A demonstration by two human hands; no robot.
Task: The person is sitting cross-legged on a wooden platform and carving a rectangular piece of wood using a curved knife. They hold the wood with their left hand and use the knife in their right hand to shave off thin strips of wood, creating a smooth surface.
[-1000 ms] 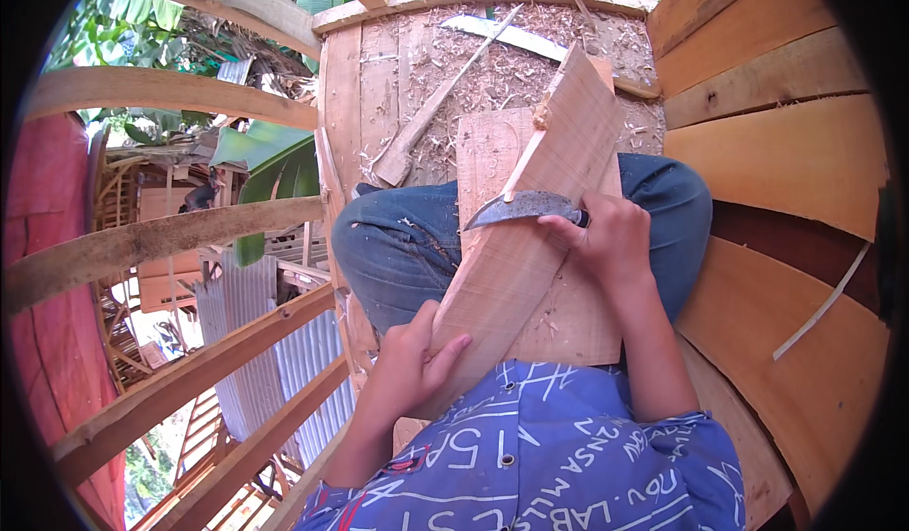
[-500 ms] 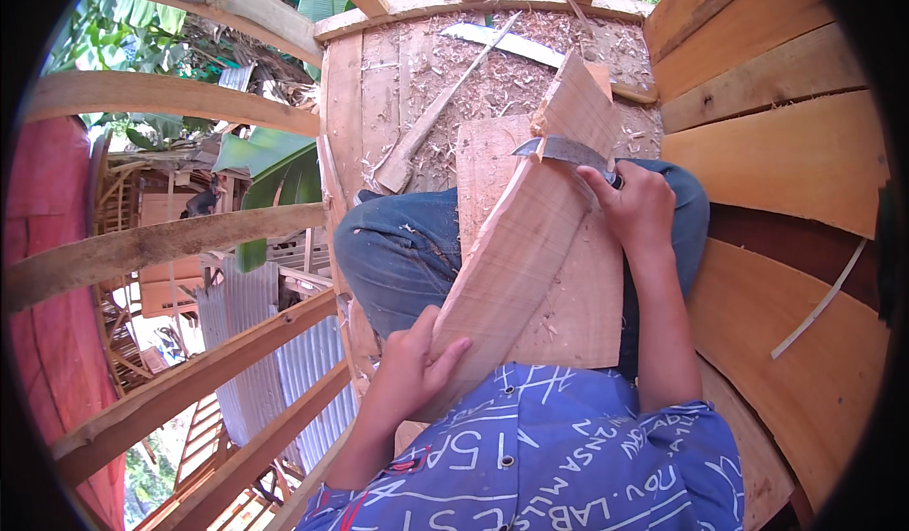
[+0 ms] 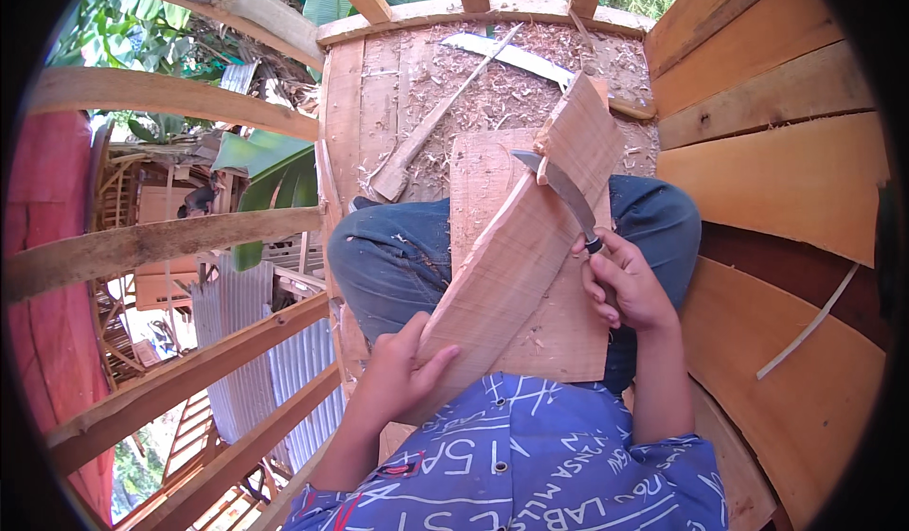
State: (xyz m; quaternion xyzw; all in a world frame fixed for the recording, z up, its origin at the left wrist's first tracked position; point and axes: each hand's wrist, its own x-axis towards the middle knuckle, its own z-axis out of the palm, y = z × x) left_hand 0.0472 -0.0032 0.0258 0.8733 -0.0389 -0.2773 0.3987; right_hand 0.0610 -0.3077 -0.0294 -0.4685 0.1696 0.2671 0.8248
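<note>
- Wood shavings [image 3: 478, 105] litter the floor ahead of me, and a long pale blade [image 3: 507, 56] lies among them; the upper end of my plank covers part of it.
- A tapering wooden stick [image 3: 437, 126] lies to the left of the shavings, its thin end crossing that blade.
- On my left run the railing bars [image 3: 161, 245], with a big green leaf [image 3: 270, 167] and corrugated metal sheets [image 3: 237, 351] beyond them.
- On my right a wall of boards [image 3: 772, 185] stands close, and a thin pale strip [image 3: 810, 323] hangs against it.
- A flat board [image 3: 565, 337] rests across my lap, between my bent knees.
- The plank [image 3: 511, 247] I am working slants over that board, its far end leaning to the right.
- My left hand [image 3: 396, 370] grips the plank's near left edge, thumb on the upper face.
- My right hand [image 3: 625, 280] is closed round the dark handle of a curved knife [image 3: 570, 198]; its blade crosses the plank's left edge beside a small raised chip [image 3: 542, 171], just below the notch.
</note>
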